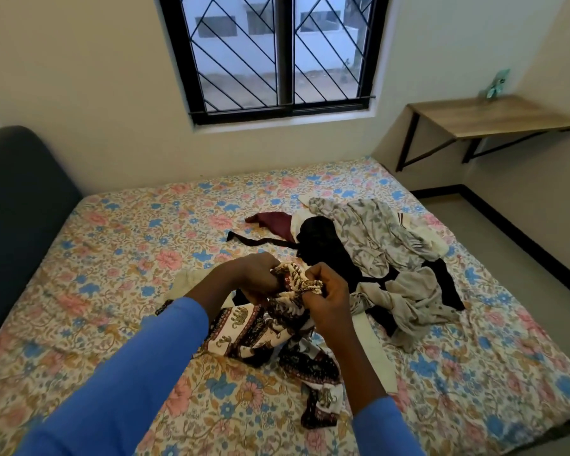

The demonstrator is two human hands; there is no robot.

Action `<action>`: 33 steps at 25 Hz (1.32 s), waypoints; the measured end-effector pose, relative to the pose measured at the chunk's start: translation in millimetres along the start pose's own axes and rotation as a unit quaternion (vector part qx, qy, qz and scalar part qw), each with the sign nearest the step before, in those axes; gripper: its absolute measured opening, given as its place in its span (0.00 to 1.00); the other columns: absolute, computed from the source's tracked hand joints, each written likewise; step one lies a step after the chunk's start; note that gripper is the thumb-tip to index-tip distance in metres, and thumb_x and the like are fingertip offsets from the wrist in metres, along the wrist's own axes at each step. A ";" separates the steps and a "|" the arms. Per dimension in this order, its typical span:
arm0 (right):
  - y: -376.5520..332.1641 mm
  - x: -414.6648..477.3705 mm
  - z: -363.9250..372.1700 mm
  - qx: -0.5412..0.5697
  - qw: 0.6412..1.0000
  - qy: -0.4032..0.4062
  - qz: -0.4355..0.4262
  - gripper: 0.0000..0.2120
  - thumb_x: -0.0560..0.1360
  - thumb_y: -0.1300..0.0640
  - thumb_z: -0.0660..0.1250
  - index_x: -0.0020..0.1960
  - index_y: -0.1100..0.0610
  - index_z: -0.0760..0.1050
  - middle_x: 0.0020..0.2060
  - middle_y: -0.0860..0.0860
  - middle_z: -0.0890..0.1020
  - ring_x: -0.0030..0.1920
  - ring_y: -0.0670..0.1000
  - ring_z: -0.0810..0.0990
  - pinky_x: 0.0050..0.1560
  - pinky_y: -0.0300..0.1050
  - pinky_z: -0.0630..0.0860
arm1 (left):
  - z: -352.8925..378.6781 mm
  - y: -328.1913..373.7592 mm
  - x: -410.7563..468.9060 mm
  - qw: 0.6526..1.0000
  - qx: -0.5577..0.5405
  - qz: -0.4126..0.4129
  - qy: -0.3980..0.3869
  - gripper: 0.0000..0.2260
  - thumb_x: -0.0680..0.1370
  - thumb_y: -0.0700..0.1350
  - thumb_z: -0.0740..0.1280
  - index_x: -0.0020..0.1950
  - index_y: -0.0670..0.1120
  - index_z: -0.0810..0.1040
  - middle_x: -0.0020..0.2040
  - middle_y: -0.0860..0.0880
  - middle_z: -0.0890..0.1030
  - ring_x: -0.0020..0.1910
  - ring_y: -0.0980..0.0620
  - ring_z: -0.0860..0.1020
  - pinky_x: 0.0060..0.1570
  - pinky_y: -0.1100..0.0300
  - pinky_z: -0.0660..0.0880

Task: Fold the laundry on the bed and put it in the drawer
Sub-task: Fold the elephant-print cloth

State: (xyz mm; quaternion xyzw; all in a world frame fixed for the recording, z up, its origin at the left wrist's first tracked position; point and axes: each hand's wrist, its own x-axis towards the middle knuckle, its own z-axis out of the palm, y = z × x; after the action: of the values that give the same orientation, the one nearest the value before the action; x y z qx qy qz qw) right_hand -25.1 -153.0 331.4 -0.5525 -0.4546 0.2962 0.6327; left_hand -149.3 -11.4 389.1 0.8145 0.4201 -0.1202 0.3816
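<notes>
Both hands meet above the bed point(119, 258): left hand point(255, 274) and right hand point(323, 291) pinch the bunched top edge of the patterned garment point(244, 330), which hangs toward the person. The laundry pile point(375, 251) lies just right.

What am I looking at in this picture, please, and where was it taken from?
There is no machine here. A person wears a camera on the head that looks forward and down, so you see their own arms in blue sleeves. The left hand and right hand both grip a bunched edge of an elephant-print cloth; the rest of it lies on the bed. Beyond it is a loose pile: a grey floral garment, a black garment and a maroon piece. Behind the bed are a window and a wall shelf.
</notes>
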 end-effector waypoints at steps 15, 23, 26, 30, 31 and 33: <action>-124.8 121.3 -51.5 0.038 0.997 0.043 0.051 0.11 0.52 0.64 0.63 0.32 0.52 0.74 0.34 0.58 0.75 0.39 0.58 0.75 0.40 0.55 0.72 | -66.9 46.5 -45.4 0.922 -0.126 0.304 0.203 0.37 0.74 0.51 0.79 0.79 0.59 0.66 0.76 0.59 0.71 0.74 0.60 0.69 0.64 0.64 0.73; -216.9 156.4 -70.2 0.218 0.971 -0.098 0.007 0.09 0.60 0.66 0.58 0.38 0.58 0.71 0.33 0.54 0.71 0.34 0.52 0.72 0.35 0.44 0.73 | -111.9 91.5 -48.4 0.832 -0.394 0.386 0.063 0.08 0.82 0.42 0.68 0.58 0.42 0.83 0.54 0.44 0.85 0.55 0.46 0.83 0.56 0.52 0.78; -250.9 182.5 -85.8 0.041 0.997 0.068 -0.014 0.13 0.57 0.63 0.61 0.41 0.58 0.76 0.38 0.56 0.78 0.42 0.59 0.80 0.41 0.50 0.80 | -152.6 133.2 -65.2 0.777 -0.374 0.390 0.323 0.10 0.82 0.45 0.70 0.58 0.40 0.83 0.49 0.45 0.87 0.49 0.48 0.85 0.48 0.55 0.81; -282.2 188.5 -73.6 -0.204 0.929 0.259 -0.169 0.16 0.75 0.54 0.63 0.62 0.49 0.76 0.55 0.47 0.83 0.58 0.52 0.82 0.61 0.52 0.76 | -196.3 182.5 -85.4 0.723 -0.013 0.376 0.580 0.11 0.79 0.57 0.72 0.48 0.50 0.83 0.39 0.56 0.82 0.37 0.59 0.78 0.37 0.68 0.70; -282.9 185.4 -64.8 -0.237 0.905 0.253 -0.245 0.16 0.78 0.50 0.62 0.66 0.47 0.74 0.59 0.46 0.82 0.61 0.49 0.80 0.64 0.51 0.73 | -198.4 188.9 -88.5 0.735 0.011 0.382 0.560 0.10 0.80 0.56 0.72 0.47 0.50 0.83 0.38 0.57 0.80 0.37 0.60 0.77 0.37 0.66 0.71; -274.5 181.3 -45.9 -0.288 0.884 0.212 -0.301 0.15 0.82 0.42 0.60 0.64 0.48 0.75 0.58 0.46 0.83 0.60 0.48 0.80 0.66 0.51 0.72 | -186.3 193.0 -92.9 0.765 0.001 0.411 0.496 0.05 0.79 0.50 0.72 0.44 0.51 0.81 0.36 0.58 0.78 0.36 0.62 0.76 0.38 0.64 0.72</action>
State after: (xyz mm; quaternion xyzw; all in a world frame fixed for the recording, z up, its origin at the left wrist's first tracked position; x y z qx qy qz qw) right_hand 55.9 -72.4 643.3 -0.5964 -0.5195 -0.1763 0.5860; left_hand -80.2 -0.6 664.2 0.8554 0.1756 0.4689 0.1324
